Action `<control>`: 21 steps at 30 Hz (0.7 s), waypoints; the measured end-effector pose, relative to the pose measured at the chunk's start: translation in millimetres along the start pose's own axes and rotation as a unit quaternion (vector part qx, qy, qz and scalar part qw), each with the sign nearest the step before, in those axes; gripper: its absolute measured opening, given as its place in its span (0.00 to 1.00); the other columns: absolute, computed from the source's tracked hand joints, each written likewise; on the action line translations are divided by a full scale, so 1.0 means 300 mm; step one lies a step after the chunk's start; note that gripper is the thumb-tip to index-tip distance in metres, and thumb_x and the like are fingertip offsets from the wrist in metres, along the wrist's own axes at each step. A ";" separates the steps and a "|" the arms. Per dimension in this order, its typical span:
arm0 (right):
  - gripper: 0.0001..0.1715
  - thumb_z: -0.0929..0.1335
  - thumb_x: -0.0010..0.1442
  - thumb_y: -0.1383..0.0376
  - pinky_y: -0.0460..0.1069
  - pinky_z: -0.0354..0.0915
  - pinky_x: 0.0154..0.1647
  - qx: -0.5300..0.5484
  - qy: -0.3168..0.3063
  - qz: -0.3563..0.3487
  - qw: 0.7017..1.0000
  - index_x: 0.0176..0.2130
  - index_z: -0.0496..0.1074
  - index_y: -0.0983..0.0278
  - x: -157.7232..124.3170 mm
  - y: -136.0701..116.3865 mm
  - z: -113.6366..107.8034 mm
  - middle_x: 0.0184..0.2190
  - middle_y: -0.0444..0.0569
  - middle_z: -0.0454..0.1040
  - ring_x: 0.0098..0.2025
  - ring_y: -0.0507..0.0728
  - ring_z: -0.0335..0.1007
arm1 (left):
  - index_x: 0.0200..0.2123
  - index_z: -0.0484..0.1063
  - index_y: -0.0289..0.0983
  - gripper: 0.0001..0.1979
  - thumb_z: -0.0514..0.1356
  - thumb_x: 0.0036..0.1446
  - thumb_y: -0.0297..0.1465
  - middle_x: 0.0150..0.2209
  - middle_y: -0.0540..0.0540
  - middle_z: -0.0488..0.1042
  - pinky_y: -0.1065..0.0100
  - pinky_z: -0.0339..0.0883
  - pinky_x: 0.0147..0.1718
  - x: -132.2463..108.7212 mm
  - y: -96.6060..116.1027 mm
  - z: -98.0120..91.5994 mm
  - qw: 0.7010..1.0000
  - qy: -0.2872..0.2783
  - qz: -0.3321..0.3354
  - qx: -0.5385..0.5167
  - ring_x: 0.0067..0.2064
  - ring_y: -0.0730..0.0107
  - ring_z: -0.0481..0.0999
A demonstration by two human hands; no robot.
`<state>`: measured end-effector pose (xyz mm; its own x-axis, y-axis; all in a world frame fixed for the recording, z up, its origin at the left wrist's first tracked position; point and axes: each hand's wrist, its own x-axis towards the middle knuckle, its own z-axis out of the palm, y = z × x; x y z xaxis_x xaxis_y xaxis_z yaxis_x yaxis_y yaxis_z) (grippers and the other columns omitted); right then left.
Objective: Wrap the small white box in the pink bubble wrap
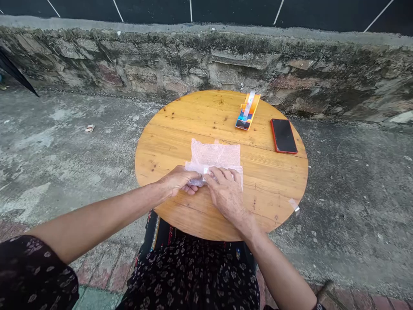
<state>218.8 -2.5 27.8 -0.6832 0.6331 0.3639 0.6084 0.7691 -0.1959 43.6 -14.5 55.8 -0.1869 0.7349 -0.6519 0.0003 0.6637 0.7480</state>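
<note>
Lying bubble wrap (215, 153): on the wooden table (174, 133), near edge folded
Left hand (181, 179): pinching the folded edge's left end
Right hand (227, 196): fingers resting over that edge, grip unclear
Tape dispenser (254, 107): beyond the wrap, rightward
Phone (284, 136): farther right of the wrap

Red-edged phone (284, 136), screen up; rough stone wall (155, 69) behind.
</note>
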 end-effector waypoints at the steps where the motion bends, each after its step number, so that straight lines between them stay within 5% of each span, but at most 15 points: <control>1: 0.16 0.63 0.65 0.69 0.60 0.50 0.58 0.000 -0.001 0.001 1.000 0.52 0.70 0.60 0.000 0.000 0.000 0.56 0.51 0.69 0.55 0.61 0.60 | 0.28 0.76 0.32 0.10 0.66 0.42 0.32 0.24 0.44 0.77 0.69 0.69 0.20 0.004 0.004 0.006 1.000 0.004 0.002 0.011 0.20 0.71 0.72; 11: 0.17 0.63 0.65 0.69 0.61 0.50 0.57 -0.012 -0.011 -0.006 1.000 0.52 0.69 0.60 0.002 -0.001 0.003 0.56 0.51 0.69 0.55 0.62 0.60 | 0.25 0.75 0.35 0.06 0.63 0.38 0.29 0.22 0.47 0.75 0.73 0.57 0.16 0.017 0.038 0.011 0.995 0.017 0.026 0.092 0.22 0.71 0.69; 21: 0.17 0.63 0.65 0.69 0.60 0.50 0.57 -0.024 -0.019 -0.009 0.999 0.52 0.69 0.60 0.004 -0.003 -0.002 0.56 0.50 0.69 0.55 0.61 0.60 | 0.32 0.75 0.36 0.12 0.61 0.39 0.29 0.31 0.43 0.79 0.67 0.68 0.22 0.025 0.082 -0.037 0.996 -0.047 -0.061 0.036 0.31 0.62 0.76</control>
<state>217.7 -2.6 29.0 -0.7084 0.6232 0.3313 0.6142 0.7756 -0.1457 31.2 5.8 70.8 -0.0968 0.6555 -0.7490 0.0543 0.7549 0.6536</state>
